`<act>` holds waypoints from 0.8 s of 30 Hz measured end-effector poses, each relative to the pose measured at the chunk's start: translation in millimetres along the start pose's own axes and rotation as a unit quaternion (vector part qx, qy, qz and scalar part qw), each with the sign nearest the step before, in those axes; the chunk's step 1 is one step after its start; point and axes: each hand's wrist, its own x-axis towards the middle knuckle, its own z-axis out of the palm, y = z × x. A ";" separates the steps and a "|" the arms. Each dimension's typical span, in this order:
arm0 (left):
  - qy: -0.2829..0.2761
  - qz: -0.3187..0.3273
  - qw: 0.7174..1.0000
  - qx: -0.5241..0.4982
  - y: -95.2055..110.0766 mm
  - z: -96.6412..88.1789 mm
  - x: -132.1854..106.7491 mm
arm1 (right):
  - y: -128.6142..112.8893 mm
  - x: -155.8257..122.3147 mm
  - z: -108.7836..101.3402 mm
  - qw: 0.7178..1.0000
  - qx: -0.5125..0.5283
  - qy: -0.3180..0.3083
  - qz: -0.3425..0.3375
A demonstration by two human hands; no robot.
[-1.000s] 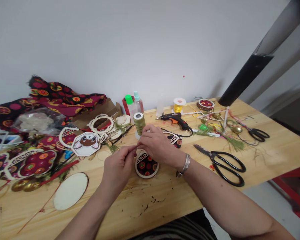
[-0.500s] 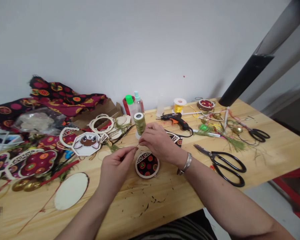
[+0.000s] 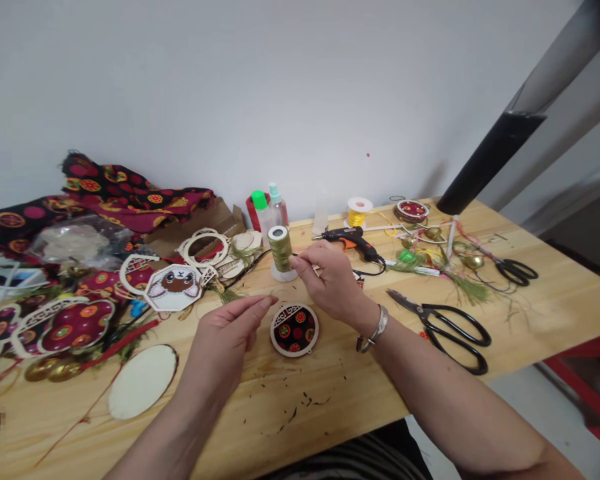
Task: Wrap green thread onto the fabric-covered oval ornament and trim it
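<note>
My left hand (image 3: pixel 230 333) hovers low over the wooden table (image 3: pixel 330 400), thumb and forefinger pinched on a fine olive thread. My right hand (image 3: pixel 330 280), with a silver bracelet on the wrist, pinches the same thread close to an upright olive-green thread spool (image 3: pixel 280 250). Between the hands lies a small round ornament (image 3: pixel 295 329) with a wooden frame and dark fabric with red dots. The thread itself is barely visible.
Large black scissors (image 3: pixel 450 330) lie right of my right wrist, smaller scissors (image 3: pixel 517 270) further right. A black glue gun (image 3: pixel 353 239), bottles (image 3: pixel 267 210) and a yellow cord spool (image 3: pixel 359 211) stand behind. Wooden frames, an octagonal sheep piece (image 3: pixel 174 285), a white oval (image 3: pixel 141 381) and patterned fabric (image 3: pixel 120 190) crowd the left.
My hands have drawn apart: the right one moved up and right toward the spool, the left one sank slightly toward me. The round ornament now lies uncovered.
</note>
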 end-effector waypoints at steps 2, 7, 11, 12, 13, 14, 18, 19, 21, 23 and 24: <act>-0.006 -0.019 1.000 -0.018 1.8 0.3 1.3 | -8.9 1.8 -11.4 0.998 -0.054 -0.043 0.005; -0.009 -0.053 0.997 -0.048 3.9 -0.1 1.2 | -19.7 -13.2 -61.9 0.971 -0.196 -0.139 0.017; -0.005 -0.071 0.995 -0.067 1.0 -1.0 -4.4 | -3.7 -51.7 -82.1 0.970 -0.179 -0.148 0.074; -0.003 -0.076 0.995 -0.072 -0.1 -1.1 -6.3 | -0.3 -60.6 -81.8 0.972 -0.163 -0.146 0.081; -0.001 -0.079 0.994 -0.076 -1.3 -1.1 -8.3 | 1.5 -67.5 -80.0 0.976 -0.149 -0.138 0.084; 0.001 -0.082 0.993 -0.080 -2.5 -1.0 -10.5 | 1.6 -71.7 -77.2 0.979 -0.133 -0.133 0.083; 0.020 -0.091 0.991 -0.098 -4.8 -0.6 -19.5 | -9.8 -60.0 -65.4 0.989 -0.069 -0.112 0.069; 0.024 -0.090 0.990 -0.103 -4.7 -0.7 -22.0 | -13.1 -52.5 -62.1 0.989 -0.064 -0.116 0.065; 0.027 -0.081 0.990 -0.111 -3.8 -1.5 -26.9 | -17.4 -37.8 -52.3 0.988 -0.050 -0.136 0.051; 0.032 -0.071 0.990 -0.119 -2.7 -2.9 -31.3 | -18.2 -27.3 -36.3 0.983 0.005 -0.178 0.053; 0.035 -0.069 0.989 -0.123 -2.2 -3.8 -33.1 | -17.8 -23.7 -26.2 0.975 0.046 -0.207 0.067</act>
